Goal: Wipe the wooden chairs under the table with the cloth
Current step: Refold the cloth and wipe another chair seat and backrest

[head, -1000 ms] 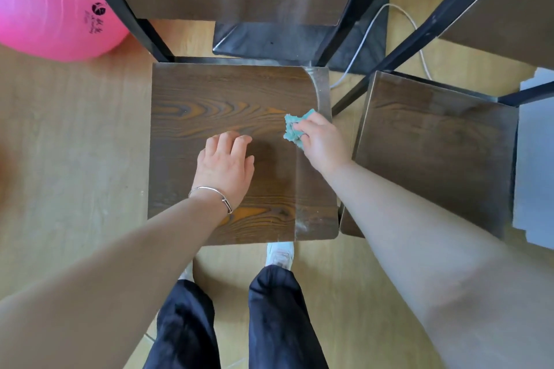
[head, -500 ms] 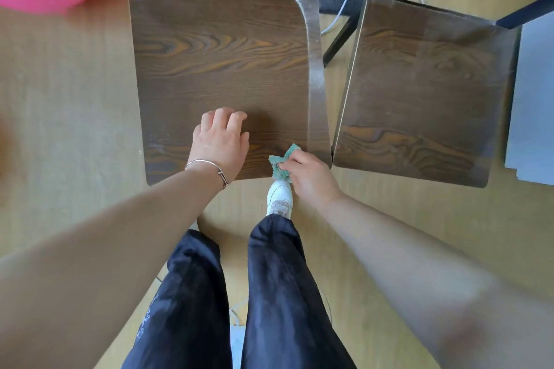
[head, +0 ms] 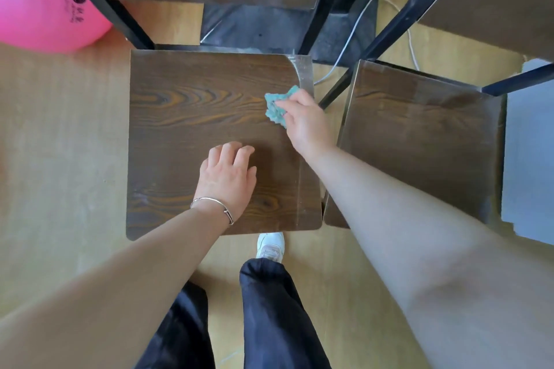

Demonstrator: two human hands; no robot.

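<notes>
A dark wooden chair seat (head: 186,117) with orange grain lies straight below me. My right hand (head: 305,123) grips a crumpled teal cloth (head: 277,108) and presses it on the seat near its far right edge. My left hand (head: 229,177) rests on the near middle of the same seat, fingers curled loosely, a silver bangle on the wrist. A second wooden chair seat (head: 419,141) stands just to the right, partly hidden by my right forearm.
A pink exercise ball (head: 39,9) sits on the floor at far left. Black chair frames (head: 389,27) and dark backrests rise behind both seats. A white cable (head: 350,39) runs over a dark mat beyond. My legs and a white shoe (head: 269,246) stand before the seat.
My right hand has carried the cloth from the seat's near right corner back up to its far right part. The left hand stays on the seat. My view has tilted upward.
</notes>
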